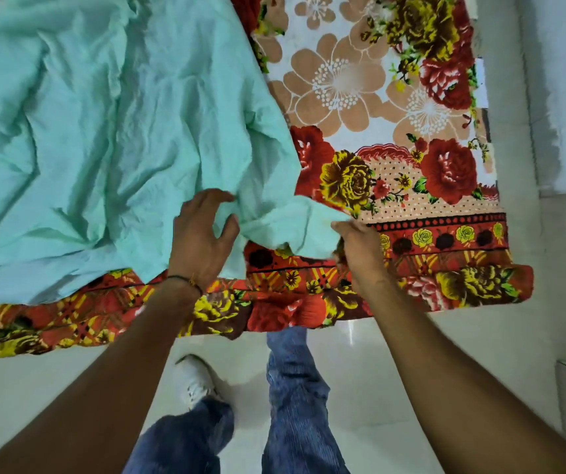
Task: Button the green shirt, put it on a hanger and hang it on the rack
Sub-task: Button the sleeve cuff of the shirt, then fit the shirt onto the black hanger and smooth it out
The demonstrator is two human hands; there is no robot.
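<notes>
Green shirt lies rumpled on the floral blanket, near its front edge. Our left hand rests palm-down on it, fingers spread wide and bent. Our right hand pinches the shirt's corner, both arms outstretched.

My left hand sits at centre frame, palm down, fingers spread and loosely bent, thumb apart. Just right of it, my right hand pinches the green shirt by its edge, and both bare forearms reach up from the bottom corners.
</notes>
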